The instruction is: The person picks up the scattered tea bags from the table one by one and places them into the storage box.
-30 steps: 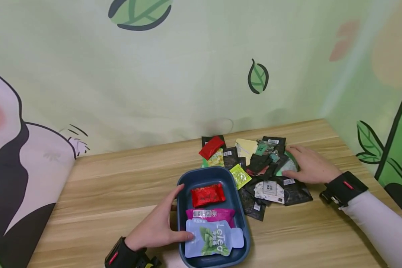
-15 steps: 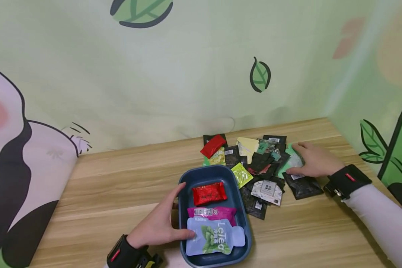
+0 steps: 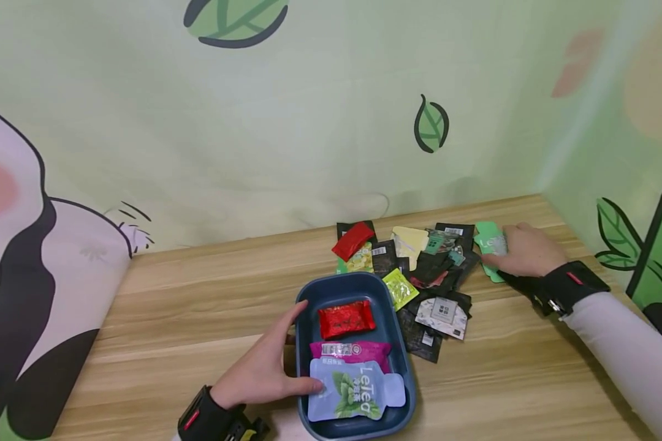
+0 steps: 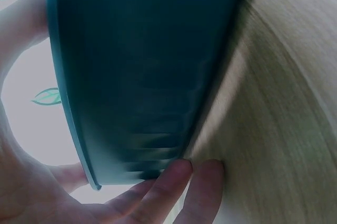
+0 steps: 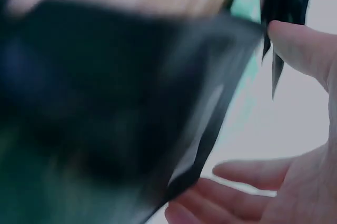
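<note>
My left hand (image 3: 265, 367) grips the left side of a dark blue tray (image 3: 410, 392), thumb over the rim; in the left wrist view its fingers (image 4: 168, 187) lie against the outer wall. Inside the tray are a red packet (image 3: 346, 319), a magenta packet (image 3: 358, 351) and a pale blue LeTea pouch (image 3: 344, 389). My right hand (image 3: 532, 250) holds a green pouch (image 3: 491, 237) by its right side, at the right of a pile of packets. A black packet (image 5: 105, 108) fills much of the right wrist view and is mostly hidden by hand and wrist in the head view.
Behind and right of the tray lies the pile: a red packet (image 3: 353, 241), a yellow-green sachet (image 3: 400, 289), a cream packet (image 3: 409, 244), a white-fronted packet (image 3: 442, 316) and several black packets (image 3: 422, 337). A printed cloth wall (image 3: 309, 153) borders the wooden table (image 3: 198, 306).
My right hand has pulled the green pouch right, off the pile's edge. The black packet beneath that hand has shifted right, away from the white-fronted one. My left hand stays on the tray.
</note>
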Tool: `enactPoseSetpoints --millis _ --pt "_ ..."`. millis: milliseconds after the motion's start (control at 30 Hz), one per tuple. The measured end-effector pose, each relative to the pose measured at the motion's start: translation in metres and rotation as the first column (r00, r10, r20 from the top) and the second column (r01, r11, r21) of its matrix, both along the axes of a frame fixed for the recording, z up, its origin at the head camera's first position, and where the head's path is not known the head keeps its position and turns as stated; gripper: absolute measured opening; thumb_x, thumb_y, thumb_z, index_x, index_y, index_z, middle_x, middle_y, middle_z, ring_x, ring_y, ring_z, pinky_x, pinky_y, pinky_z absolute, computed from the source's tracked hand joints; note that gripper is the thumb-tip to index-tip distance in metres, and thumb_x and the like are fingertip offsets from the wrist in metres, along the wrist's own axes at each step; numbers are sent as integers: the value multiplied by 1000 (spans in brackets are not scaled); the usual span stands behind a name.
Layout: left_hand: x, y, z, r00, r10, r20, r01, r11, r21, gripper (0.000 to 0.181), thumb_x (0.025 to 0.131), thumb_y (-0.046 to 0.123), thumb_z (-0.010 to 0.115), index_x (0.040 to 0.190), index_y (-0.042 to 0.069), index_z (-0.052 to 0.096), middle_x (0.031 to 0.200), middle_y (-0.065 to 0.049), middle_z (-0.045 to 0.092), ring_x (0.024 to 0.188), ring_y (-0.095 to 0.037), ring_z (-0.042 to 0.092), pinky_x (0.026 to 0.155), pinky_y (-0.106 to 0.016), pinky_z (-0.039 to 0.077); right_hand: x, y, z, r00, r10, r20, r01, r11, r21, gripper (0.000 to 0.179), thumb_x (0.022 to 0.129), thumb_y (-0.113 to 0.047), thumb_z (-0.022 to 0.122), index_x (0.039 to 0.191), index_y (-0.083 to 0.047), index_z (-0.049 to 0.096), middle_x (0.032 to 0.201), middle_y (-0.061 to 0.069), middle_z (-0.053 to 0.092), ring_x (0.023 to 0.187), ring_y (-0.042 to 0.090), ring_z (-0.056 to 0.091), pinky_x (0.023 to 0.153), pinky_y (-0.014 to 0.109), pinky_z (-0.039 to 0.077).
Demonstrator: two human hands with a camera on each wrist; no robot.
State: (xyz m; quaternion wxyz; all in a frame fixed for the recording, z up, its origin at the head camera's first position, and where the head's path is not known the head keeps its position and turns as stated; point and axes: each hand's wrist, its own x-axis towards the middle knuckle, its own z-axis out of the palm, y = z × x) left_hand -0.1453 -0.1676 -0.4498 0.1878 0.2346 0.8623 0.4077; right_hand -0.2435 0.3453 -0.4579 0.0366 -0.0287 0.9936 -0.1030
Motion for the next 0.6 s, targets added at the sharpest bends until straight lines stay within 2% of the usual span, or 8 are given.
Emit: enactPoseSetpoints --millis 100,200,433,600 --pt "0 0 0 1000 -3 2 3 1000 5 118 71 46 84 161 19 13 154 -6 34 118 -25 54 87 -32 55 -2 -8 -1 999 -44 -28 45 999 27 95 82 -62 63 122 23 50 112 40 51 92 45 55 77 55 49" --pt "0 0 -1 1000 -4 1 4 1000 5 117 71 46 83 161 20 13 155 -5 33 119 -25 53 89 -34 54 -5 -15 0 996 -74 -39 76 996 41 86 81 -58 64 107 23 55 104 39 50 85 43 54 70 52 49" --pt "0 0 0 1000 -6 -8 6 1000 -3 118 70 48 83 161 21 13 158 -3 30 127 -24 48 95 -39 52 -13 -17 3 991 -136 9 135 990 24 62 80 -53 65 79 9 59 88 29 49 73 35 50 55 42 46" --pt "0 -1 0 1000 -1 -10 1 1000 -8 118 69 49 84 161 23 14 159 -1 29 129 -22 45 97 -41 50 -16 -15 8 982 -176 75 175 984 8 64 80 -61 63 80 3 55 82 23 48 79 38 48 59 43 44"
